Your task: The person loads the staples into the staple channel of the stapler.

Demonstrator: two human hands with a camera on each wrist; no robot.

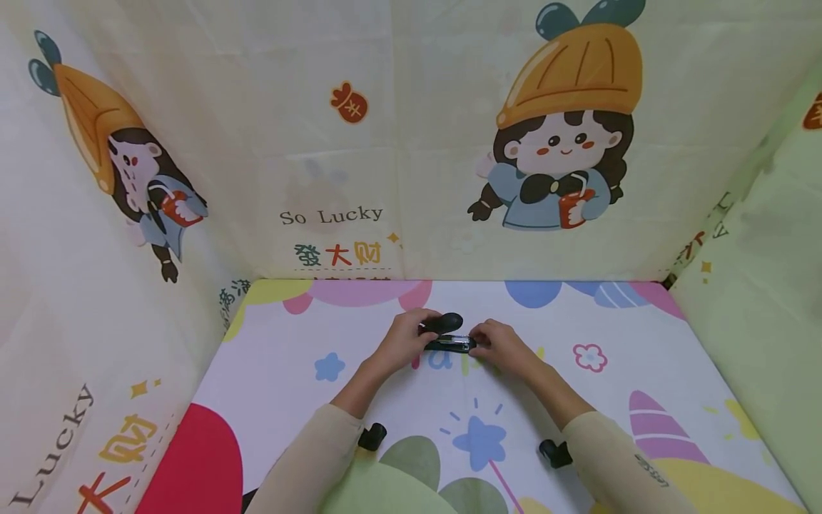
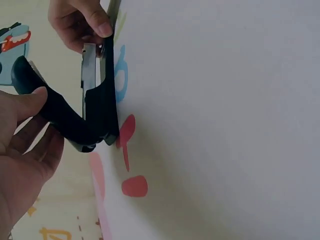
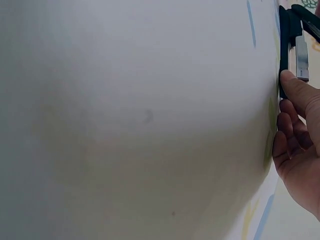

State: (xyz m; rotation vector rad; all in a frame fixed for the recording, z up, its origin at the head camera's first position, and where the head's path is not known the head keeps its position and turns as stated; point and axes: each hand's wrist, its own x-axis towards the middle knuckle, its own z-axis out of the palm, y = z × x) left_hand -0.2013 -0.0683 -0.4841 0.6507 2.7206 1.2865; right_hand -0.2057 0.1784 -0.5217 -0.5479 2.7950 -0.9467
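Note:
A black stapler (image 1: 452,345) lies on the table with its top arm (image 2: 62,112) swung up away from the base. The silver staple rail (image 2: 89,67) is exposed between the two. My left hand (image 1: 399,341) grips the raised top arm between thumb and fingers. At the other end, my right hand (image 1: 504,348) pinches the front of the base, its thumb on the edge in the right wrist view, where the base (image 3: 284,45) stands along the tabletop. Whether staples sit in the rail is too small to tell.
The white table cover (image 1: 270,400) carries printed letters, stars and coloured shapes. Cream cloth walls (image 1: 437,178) with cartoon prints rise behind the table and at both sides. Black wrist mounts (image 1: 372,437) sit at both sleeves.

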